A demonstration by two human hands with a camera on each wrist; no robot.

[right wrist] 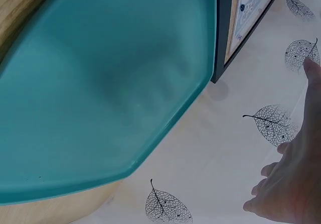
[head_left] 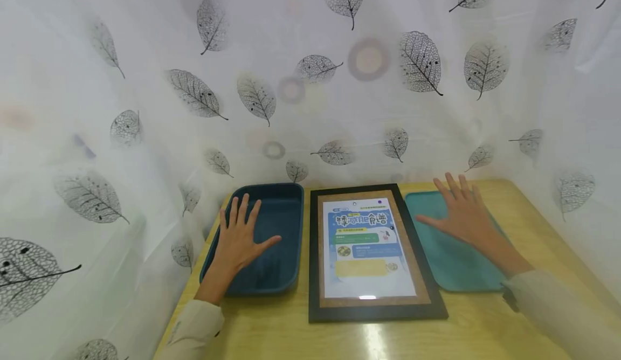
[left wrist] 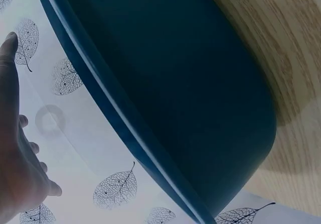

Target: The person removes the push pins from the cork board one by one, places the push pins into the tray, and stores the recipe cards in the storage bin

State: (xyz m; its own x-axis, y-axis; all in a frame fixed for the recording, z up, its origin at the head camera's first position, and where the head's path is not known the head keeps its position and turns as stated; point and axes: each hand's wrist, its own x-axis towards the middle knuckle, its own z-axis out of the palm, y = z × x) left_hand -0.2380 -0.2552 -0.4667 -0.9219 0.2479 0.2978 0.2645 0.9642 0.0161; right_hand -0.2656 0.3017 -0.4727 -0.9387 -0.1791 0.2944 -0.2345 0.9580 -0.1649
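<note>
My left hand point(head_left: 237, 246) is spread over the dark blue tray point(head_left: 278, 263), fingers straight and thumb out to the right, holding nothing. In the left wrist view the deep wall of that tray point(left wrist: 200, 83) fills the middle, with the hand point(left wrist: 22, 169) at the left edge. Over the shallow teal tray point(head_left: 451, 268) my right hand point(head_left: 463, 217) is likewise spread, its thumb pointing left. The right wrist view has this hand point(right wrist: 296, 174) off the rim of the teal tray point(right wrist: 100, 108), with a soft shadow on the tray floor.
Between the trays lies a black-rimmed board point(head_left: 378, 314) with a brown inner border and a printed sheet point(head_left: 368, 287) bearing Chinese text. All sit on a light wood table point(head_left: 271, 327). A whitish leaf-patterned curtain point(head_left: 291, 150) hangs behind and along both sides.
</note>
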